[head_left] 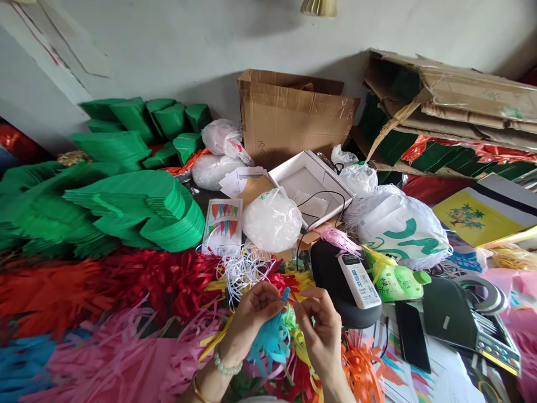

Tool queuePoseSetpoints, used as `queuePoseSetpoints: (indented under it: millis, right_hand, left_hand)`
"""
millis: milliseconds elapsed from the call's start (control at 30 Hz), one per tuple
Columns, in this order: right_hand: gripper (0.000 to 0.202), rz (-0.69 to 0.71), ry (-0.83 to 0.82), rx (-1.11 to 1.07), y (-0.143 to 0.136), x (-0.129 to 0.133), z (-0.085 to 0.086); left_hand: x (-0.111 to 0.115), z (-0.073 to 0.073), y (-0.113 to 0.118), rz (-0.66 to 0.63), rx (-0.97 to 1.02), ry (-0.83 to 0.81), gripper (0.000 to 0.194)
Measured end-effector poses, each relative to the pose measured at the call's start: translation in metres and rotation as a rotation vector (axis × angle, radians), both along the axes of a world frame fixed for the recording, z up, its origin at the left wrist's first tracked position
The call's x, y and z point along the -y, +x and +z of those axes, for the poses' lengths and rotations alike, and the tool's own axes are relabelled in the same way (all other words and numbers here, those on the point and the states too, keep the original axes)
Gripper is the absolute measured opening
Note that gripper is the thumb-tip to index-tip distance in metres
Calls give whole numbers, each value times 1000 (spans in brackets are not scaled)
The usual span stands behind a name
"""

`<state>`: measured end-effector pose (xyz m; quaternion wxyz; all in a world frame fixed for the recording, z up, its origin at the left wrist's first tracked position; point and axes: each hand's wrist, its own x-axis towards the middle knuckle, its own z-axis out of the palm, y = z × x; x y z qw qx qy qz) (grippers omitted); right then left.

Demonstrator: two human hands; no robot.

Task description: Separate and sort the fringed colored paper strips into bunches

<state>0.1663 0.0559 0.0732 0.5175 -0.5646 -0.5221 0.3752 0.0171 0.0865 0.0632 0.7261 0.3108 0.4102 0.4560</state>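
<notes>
Pinching the top of a blue tassel (271,342) between thumb and forefinger, the left hand (257,307) lets its strips hang below, in front of the person. The right hand (319,323) is just beside it, with bent fingers and the thumb near the forefinger; I cannot tell whether it holds something thin. Behind the left hand lies a bundle of white strings (246,275). Red tassels (168,282) and pink tassels (113,352) spread to the left, and orange strips (363,366) lie near the right wrist, with a black phone (413,336) farther right.
</notes>
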Motion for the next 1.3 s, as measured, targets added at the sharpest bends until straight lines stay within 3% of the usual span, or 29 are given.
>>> queuePoseSetpoints:
  millis: [233, 433, 633, 867, 933, 1000, 1100, 1200, 1233, 1267, 1300]
  right_hand:
    - [11, 60, -2, -64, -3, -2, 0]
    - [16, 170, -48, -116, 2, -3, -5]
    - [16, 216, -19, 99, 12, -5, -7]
    - [21, 215, -79, 219, 9, 3, -8]
    - [24, 220, -112, 214, 13, 8, -12]
    - [27, 227, -134, 208, 23, 14, -19]
    - [33, 195, -182, 228, 41, 22, -31]
    - [40, 162, -208, 324, 56, 26, -38]
    - [41, 157, -199, 376, 57, 25, -38]
    - [42, 149, -181, 430, 57, 25, -36]
    - [40, 138, -159, 474, 54, 24, -33]
  left_hand:
    - [2, 8, 5, 15, -73, 40, 33]
    - [3, 9, 2, -131, -222, 134, 30]
    - [7, 16, -5, -166, -534, 408, 13]
    - [11, 16, -10, -110, -753, 520, 27]
    - [6, 17, -27, 6, -671, 480, 26]
    - [-2, 20, -57, 215, -492, 388, 24]
    - [-16, 33, -117, 629, -215, 291, 23]
    - [-20, 51, -159, 1083, -202, 443, 19]
    - [-18, 57, -164, 1169, -251, 498, 17]
    - [-15, 61, -163, 1175, -320, 533, 17]
    - [-11, 65, -156, 1079, -403, 541, 18]
